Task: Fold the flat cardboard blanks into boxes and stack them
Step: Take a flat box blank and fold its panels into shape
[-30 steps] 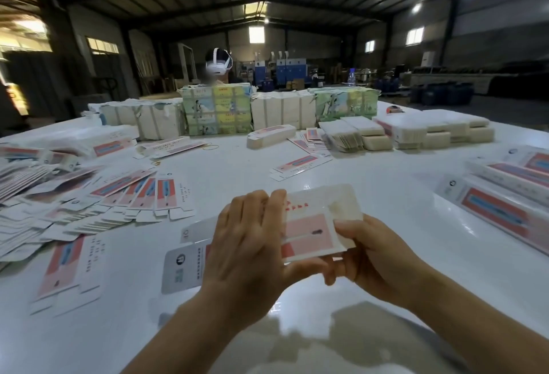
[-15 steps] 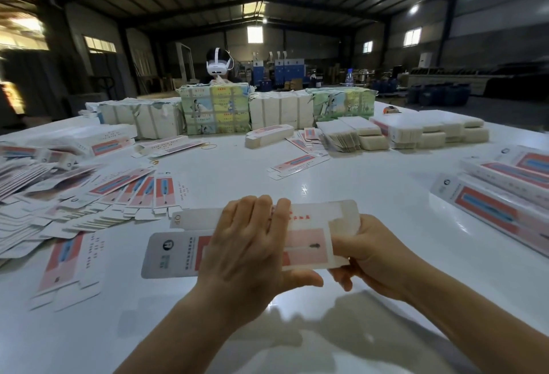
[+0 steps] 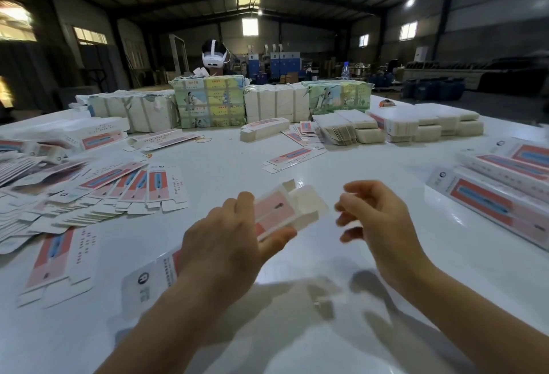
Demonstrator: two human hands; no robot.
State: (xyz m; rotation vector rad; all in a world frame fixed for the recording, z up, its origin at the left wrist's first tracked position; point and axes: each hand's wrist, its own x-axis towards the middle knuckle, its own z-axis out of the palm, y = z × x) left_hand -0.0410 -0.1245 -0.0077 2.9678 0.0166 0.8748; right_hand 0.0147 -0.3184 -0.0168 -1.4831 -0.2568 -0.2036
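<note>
Letting go with my right hand (image 3: 377, 219), which is now loose and holds nothing, I keep the carton (image 3: 276, 210) in my left hand (image 3: 228, 243) above the table's near edge; its tube has opened, so the end flaps come next.

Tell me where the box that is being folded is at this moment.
In the head view the half-folded box is at centre, held above the white table by the left hand, just left of the empty right hand.

Above the white table (image 3: 297, 171), the left hand (image 3: 225, 240) grips a long pink-and-white cardboard box (image 3: 276, 213) with open end flaps, while the right hand (image 3: 377, 219) hangs just beside it, fingers loosely curled.
</note>
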